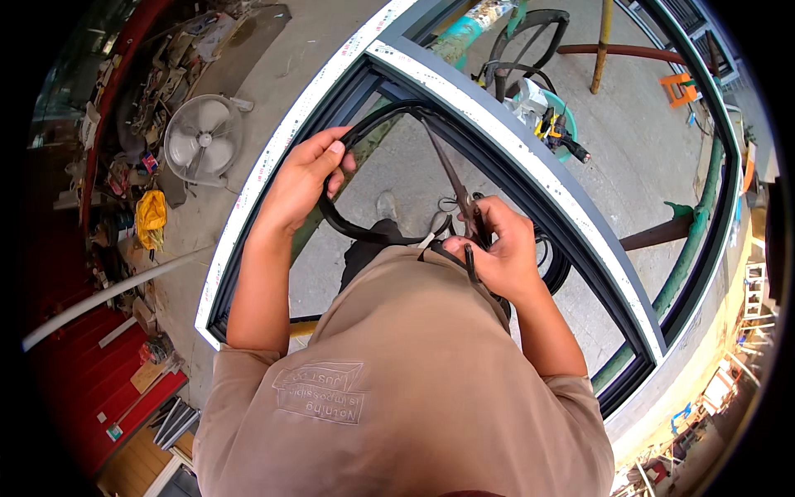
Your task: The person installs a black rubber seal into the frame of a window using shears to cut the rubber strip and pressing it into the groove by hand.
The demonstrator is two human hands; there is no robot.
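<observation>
My left hand (302, 178) is closed on a black rubber sealing strip (338, 222), pinching it between thumb and fingers. From there the strip loops up along the inner edge of a dark window frame (489, 93) and back down toward my waist. My right hand (507, 253) grips a pair of long, dark scissors (450, 170) by the handles. Their blades point up and away, with the tip close to the strip at the top of the loop. More coiled black strip (561, 267) hangs beside my right wrist, partly hidden by it.
White printed film covers the frame's faces. Green pipe supports (700, 219) run beneath it. Through the far opening show a teal bucket (566, 112) with tools and an orange stool (679, 89). A floor fan (203, 139) and a yellow bag (151, 219) are at left.
</observation>
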